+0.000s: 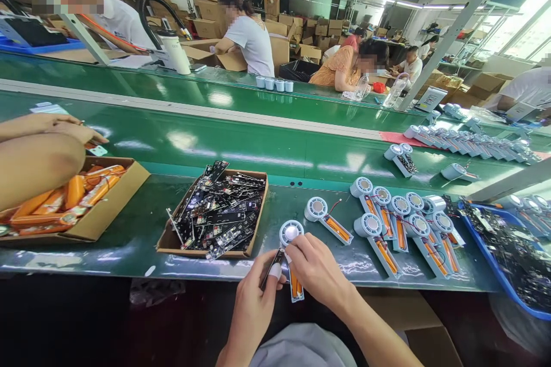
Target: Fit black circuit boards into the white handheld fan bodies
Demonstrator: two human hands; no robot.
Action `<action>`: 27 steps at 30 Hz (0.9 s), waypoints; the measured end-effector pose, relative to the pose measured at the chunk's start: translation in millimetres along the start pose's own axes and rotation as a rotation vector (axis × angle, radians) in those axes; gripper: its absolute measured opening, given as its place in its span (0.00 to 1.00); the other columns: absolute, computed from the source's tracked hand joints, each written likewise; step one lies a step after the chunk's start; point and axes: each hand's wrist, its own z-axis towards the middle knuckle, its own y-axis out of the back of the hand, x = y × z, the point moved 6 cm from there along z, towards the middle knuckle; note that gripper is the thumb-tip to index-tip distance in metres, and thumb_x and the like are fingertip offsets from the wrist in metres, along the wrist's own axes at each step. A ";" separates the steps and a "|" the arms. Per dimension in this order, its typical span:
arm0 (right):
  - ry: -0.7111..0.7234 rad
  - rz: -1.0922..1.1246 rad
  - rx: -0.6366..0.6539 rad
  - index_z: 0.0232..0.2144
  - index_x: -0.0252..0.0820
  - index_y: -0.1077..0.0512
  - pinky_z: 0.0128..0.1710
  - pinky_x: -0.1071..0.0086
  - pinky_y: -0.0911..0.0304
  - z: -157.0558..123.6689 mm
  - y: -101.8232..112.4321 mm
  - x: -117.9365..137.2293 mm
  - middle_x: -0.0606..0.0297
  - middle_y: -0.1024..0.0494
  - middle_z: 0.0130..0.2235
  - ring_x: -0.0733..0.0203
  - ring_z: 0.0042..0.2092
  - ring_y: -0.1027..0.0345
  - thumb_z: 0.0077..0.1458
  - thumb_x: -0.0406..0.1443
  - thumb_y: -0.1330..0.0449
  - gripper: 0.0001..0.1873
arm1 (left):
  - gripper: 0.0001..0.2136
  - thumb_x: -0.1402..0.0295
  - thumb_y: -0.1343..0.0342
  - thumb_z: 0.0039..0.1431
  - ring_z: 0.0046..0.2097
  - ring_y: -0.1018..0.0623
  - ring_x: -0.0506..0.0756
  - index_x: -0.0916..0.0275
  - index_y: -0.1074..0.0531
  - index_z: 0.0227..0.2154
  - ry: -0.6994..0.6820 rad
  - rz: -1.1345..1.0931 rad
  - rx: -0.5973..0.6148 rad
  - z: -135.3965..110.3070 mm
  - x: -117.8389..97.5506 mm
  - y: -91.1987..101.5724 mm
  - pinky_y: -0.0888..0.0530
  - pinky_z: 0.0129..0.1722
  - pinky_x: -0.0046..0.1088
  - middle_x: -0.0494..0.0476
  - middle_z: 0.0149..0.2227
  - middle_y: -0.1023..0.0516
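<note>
Between the thumb and fingers of my left hand (253, 298) is a narrow black circuit board (270, 273), tilted upward. My right hand (319, 273) is closed in a pinch at the board's upper end; its fingertips hide what they grip, perhaps a wire end. Just behind and beneath my hands lies a light-blue handheld fan housing (291, 231), its round head facing up. An orange battery (296, 287) shows in its open handle, which points toward me. A cardboard box of circuit boards (263, 206) stands to the left of my hands.
Several fan housings (400, 205) with orange batteries lie on the right, beside a blue tray (508, 292) of circuit boards. At left, a co-worker's arms (43, 149) reach over a box (116, 200) of orange batteries. A green conveyor belt (241, 135) runs behind.
</note>
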 end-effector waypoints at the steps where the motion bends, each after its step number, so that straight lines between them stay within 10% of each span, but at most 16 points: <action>1: -0.019 0.002 -0.001 0.32 0.42 0.32 0.32 0.67 0.43 -0.7 -0.2 0.2 0.63 0.31 0.34 0.57 0.34 0.39 0.60 0.23 0.45 0.10 | 0.15 0.59 0.48 0.62 0.29 0.18 0.56 0.61 0.27 0.47 -0.002 0.004 -0.008 -0.5 0.1 0.1 0.19 0.33 0.33 0.55 0.30 0.17; 10: -0.064 0.060 0.017 0.34 0.41 0.30 0.35 0.66 0.37 0.5 -2.7 -0.4 0.61 0.28 0.36 0.57 0.36 0.36 0.62 0.25 0.46 0.09 | 0.14 0.62 0.48 0.63 0.41 0.15 0.60 0.60 0.21 0.45 -0.171 0.142 -0.072 -1.7 -4.2 6.3 0.18 0.40 0.34 0.61 0.44 0.15; 17: -0.155 0.438 0.093 0.46 0.42 0.26 0.43 0.68 0.33 0.3 -3.3 -15.9 0.61 0.24 0.42 0.59 0.43 0.30 0.62 0.25 0.44 0.14 | 0.14 0.61 0.47 0.61 0.30 0.17 0.55 0.59 0.19 0.41 -0.083 0.024 0.148 13.5 -8.8 14.4 0.18 0.30 0.28 0.56 0.34 0.15; 27: -0.438 0.337 -0.024 0.50 0.42 0.27 0.41 0.66 0.31 -20.5 6.4 -29.1 0.59 0.22 0.42 0.55 0.43 0.27 0.57 0.29 0.37 0.17 | 0.17 0.63 0.50 0.63 0.44 0.15 0.60 0.59 0.27 0.52 -0.041 0.095 0.129 16.9 -1.3 11.4 0.20 0.47 0.39 0.61 0.44 0.15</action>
